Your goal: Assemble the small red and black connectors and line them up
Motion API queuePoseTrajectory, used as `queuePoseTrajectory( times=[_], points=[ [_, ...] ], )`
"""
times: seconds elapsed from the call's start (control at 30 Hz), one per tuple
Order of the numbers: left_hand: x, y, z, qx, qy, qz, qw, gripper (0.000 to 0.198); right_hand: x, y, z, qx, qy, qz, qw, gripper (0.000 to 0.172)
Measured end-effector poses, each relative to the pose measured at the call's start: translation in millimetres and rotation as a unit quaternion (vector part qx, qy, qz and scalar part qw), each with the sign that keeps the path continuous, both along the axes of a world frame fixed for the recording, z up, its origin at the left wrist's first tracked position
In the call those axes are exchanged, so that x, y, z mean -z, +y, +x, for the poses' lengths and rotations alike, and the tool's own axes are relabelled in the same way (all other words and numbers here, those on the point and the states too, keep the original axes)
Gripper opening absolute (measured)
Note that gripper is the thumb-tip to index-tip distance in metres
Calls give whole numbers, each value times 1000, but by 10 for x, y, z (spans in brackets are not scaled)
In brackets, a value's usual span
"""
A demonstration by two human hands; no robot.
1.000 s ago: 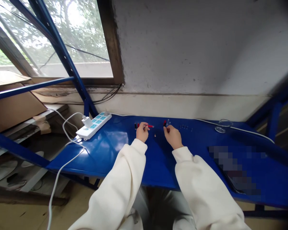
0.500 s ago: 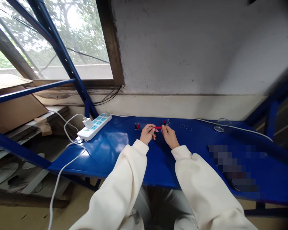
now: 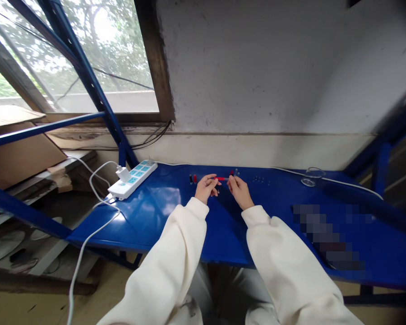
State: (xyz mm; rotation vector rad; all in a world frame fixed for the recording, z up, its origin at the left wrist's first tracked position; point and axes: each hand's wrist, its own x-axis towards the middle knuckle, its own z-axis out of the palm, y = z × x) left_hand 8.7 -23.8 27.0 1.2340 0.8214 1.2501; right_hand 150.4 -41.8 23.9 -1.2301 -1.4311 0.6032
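Note:
Both my hands meet above the blue table around a slim red pen (image 3: 219, 178), which lies level between them. My left hand (image 3: 206, 188) pinches its red left part between thumb and fingers. At the other end, my right hand (image 3: 239, 190) is closed on a paler, see-through part, its tip hidden by the fingers. Left of my left hand stand a small black piece (image 3: 191, 179) and a small red piece (image 3: 195, 178). Just behind my right hand are a red piece (image 3: 231, 173) and some clear pieces (image 3: 236, 172).
Several tiny clear parts (image 3: 258, 179) lie right of my hands, and a clear round dish (image 3: 307, 182) sits further right. A white power strip (image 3: 133, 179) with cables is at the left. A blurred dark item (image 3: 328, 239) lies at the right front of the blue table (image 3: 162, 225).
My left hand has shifted slightly left with the red part. A pale section now shows between the red part and my right hand, which has stayed almost in place.

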Motion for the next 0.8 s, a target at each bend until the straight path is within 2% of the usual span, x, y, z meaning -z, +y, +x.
queuePoseTrajectory(
  times=[0.17,0.33,0.43,0.63,0.73,0.8],
  points=[
    [-7,-14,3,23,5,-13,1000,45,2,14,-19,-41,28,-29,998,44],
    [1,4,3,-3,-16,-15,1000,41,28,53,-22,-103,47,-31,993,37],
    [14,22,4,-27,-17,-16,999,41,40,67,-21,-118,45,-38,991,36],
    [22,33,10,-47,-8,-7,999,38,31,47,-23,-87,-6,-30,996,33],
    [13,30,14,-65,-4,6,998,36,9,28,-5,-52,-93,9,994,27],
    [4,29,13,-101,-1,10,995,35,-2,24,19,-31,-165,30,985,23]
  ],
)
